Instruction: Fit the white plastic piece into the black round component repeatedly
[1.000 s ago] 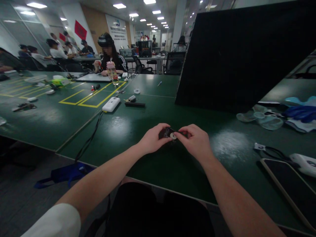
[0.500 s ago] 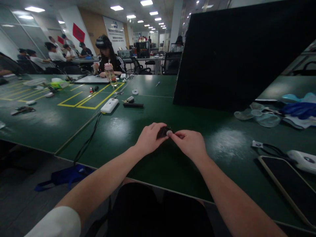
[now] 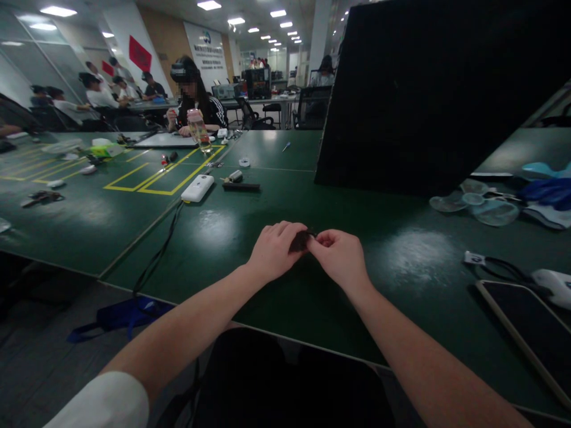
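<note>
Both my hands meet over the dark green table (image 3: 250, 297), just in front of me. My left hand (image 3: 274, 249) is closed around a small black object (image 3: 300, 241), which pokes out between the fingers. My right hand (image 3: 339, 257) pinches the same object from the right, fingers curled together. Most of the object is hidden by my fingers, and what it is cannot be made out.
A tall black panel (image 3: 423, 95) stands behind my hands. A phone (image 3: 526, 327), a white device (image 3: 551, 280) and a black cable (image 3: 499, 268) lie at right. A white power bank (image 3: 197, 188) with a cable lies at left. A person (image 3: 194, 98) sits at the far end.
My hands have closed in tighter on the black object. The small white round part seen between my fingertips earlier is now hidden. The view has shifted slightly.
</note>
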Tool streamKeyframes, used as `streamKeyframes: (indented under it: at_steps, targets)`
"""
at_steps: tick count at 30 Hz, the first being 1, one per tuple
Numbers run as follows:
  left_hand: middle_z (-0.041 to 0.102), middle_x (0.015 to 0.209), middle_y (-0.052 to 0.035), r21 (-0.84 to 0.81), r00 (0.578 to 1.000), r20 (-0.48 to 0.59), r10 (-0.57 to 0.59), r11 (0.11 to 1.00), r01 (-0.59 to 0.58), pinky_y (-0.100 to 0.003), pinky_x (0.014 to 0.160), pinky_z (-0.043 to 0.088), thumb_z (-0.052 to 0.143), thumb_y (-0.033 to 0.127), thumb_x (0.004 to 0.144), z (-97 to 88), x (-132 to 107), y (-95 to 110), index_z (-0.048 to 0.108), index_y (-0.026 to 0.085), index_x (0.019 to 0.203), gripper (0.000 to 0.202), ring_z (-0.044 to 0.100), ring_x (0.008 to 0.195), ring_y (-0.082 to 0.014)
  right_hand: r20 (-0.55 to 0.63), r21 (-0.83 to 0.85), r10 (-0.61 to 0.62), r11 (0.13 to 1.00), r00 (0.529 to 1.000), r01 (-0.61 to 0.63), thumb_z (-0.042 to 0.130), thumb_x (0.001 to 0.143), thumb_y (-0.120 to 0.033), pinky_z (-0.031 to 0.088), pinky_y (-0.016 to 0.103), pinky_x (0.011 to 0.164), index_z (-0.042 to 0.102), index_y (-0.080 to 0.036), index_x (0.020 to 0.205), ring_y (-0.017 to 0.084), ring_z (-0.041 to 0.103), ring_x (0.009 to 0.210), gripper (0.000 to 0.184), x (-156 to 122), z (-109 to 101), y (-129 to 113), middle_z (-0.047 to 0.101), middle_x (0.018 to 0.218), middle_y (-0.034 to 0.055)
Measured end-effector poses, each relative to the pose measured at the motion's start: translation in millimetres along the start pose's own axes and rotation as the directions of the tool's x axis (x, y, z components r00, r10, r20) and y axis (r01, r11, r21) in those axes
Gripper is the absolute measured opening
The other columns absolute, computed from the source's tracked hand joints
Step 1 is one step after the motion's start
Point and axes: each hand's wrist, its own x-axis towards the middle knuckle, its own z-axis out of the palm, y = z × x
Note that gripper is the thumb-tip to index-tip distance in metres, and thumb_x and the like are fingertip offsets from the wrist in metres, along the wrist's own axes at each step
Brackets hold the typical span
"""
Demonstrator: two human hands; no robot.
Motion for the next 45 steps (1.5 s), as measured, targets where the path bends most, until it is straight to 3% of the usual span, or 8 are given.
streamKeyframes:
  at_steps: [8, 16, 23, 30, 33, 37, 40, 45]
  targets:
    - [0.065, 0.123, -0.0075, -0.14, 0.994, 0.009, -0.112, 0.984, 0.112, -0.046, 0.097, 0.049, 0.07, 0.035, 0.086, 5.4, 2, -4, 0.055, 0.024, 0.124, 0.043, 0.063, 0.112, -0.0267, 0.106, 0.164, -0.1, 0.983, 0.989, 0.082, 0.067, 0.086, -0.047, 0.05, 0.033, 0.06, 0.079, -0.021, 0.085, 0.019, 0.065, 0.066, 0.029, -2, -7, -8, 0.075, 0.079, 0.0049]
    - [0.064, 0.122, -0.0119, -0.357, 0.942, -0.043, -0.334, 0.886, 0.297, -0.045, 0.096, 0.05, 0.065, 0.043, 0.089, 12.3, 12, -31, 0.049, 0.022, 0.129, 0.048, 0.064, 0.11, -0.0269, -0.245, 0.221, 0.133, 0.972, 0.96, -0.078, 0.054, 0.089, -0.067, 0.04, 0.032, 0.048, 0.074, -0.02, 0.082, 0.017, 0.052, 0.049, 0.051, 14, -19, 22, 0.059, 0.056, 0.0023]
    - [0.064, 0.118, -0.0099, -0.739, 0.837, 0.1, -0.538, 0.523, 0.424, -0.035, 0.084, 0.057, 0.057, 0.052, 0.094, 30.3, 20, -32, 0.042, 0.023, 0.129, 0.048, 0.068, 0.096, -0.0183, 0.158, -0.319, 0.076, 0.947, 0.985, -0.022, 0.072, 0.076, -0.063, 0.041, 0.031, 0.051, 0.071, -0.022, 0.116, 0.02, 0.062, 0.067, 0.057, 18, -10, 22, 0.07, 0.085, 0.0056]
    - [0.064, 0.127, -0.0111, -0.885, 0.796, 0.314, -0.517, 0.145, 0.443, -0.039, 0.092, 0.057, 0.056, 0.052, 0.095, 19.8, 13, -14, 0.039, 0.027, 0.126, 0.043, 0.07, 0.108, -0.02, 0.261, -0.432, -0.086, 0.88, 0.962, 0.196, 0.066, 0.079, -0.069, 0.043, 0.032, 0.059, 0.058, -0.027, 0.139, 0.025, 0.065, 0.087, 0.074, 8, -7, 17, 0.066, 0.115, 0.0098]
    - [0.064, 0.126, -0.0113, -0.873, 0.791, 0.241, -0.562, 0.231, 0.43, -0.038, 0.09, 0.057, 0.055, 0.05, 0.096, 17.7, 14, -20, 0.04, 0.025, 0.126, 0.042, 0.07, 0.105, -0.0195, 0.345, -0.398, -0.187, 0.858, 0.92, 0.324, 0.063, 0.088, -0.053, 0.046, 0.032, 0.064, 0.061, -0.029, 0.135, 0.024, 0.064, 0.092, 0.054, 4, -2, 11, 0.063, 0.123, 0.0096]
    - [0.065, 0.12, -0.0112, -0.761, 0.858, 0.044, -0.512, 0.539, 0.361, -0.036, 0.087, 0.056, 0.062, 0.042, 0.092, 19.1, 14, -30, 0.041, 0.021, 0.127, 0.046, 0.068, 0.103, -0.0197, 0.393, -0.318, -0.293, 0.846, 0.872, 0.428, 0.062, 0.09, -0.035, 0.048, 0.036, 0.074, 0.072, -0.027, 0.113, 0.025, 0.063, 0.096, 0.026, 4, -2, 5, 0.068, 0.112, 0.0072]
    - [0.066, 0.116, -0.0095, -0.594, 0.923, -0.034, -0.383, 0.751, 0.289, -0.037, 0.087, 0.055, 0.071, 0.031, 0.084, 18.0, 10, -33, 0.044, 0.02, 0.125, 0.05, 0.067, 0.104, -0.0208, 0.171, -0.302, -0.282, 0.897, 0.944, 0.322, 0.065, 0.086, -0.029, 0.048, 0.042, 0.079, 0.07, -0.024, 0.104, 0.026, 0.062, 0.094, 0.019, 9, -11, 10, 0.07, 0.103, 0.0066]
    - [0.07, 0.11, -0.0045, -0.414, 0.961, 0.077, -0.267, 0.868, 0.274, -0.038, 0.089, 0.055, 0.074, 0.026, 0.08, 9.8, 3, -21, 0.052, 0.024, 0.119, 0.045, 0.068, 0.099, -0.0207, -0.201, 0.079, -0.122, 0.987, 0.972, 0.141, 0.068, 0.085, -0.033, 0.053, 0.04, 0.077, 0.065, -0.022, 0.11, 0.024, 0.065, 0.091, 0.028, 18, -23, 25, 0.07, 0.109, 0.0081]
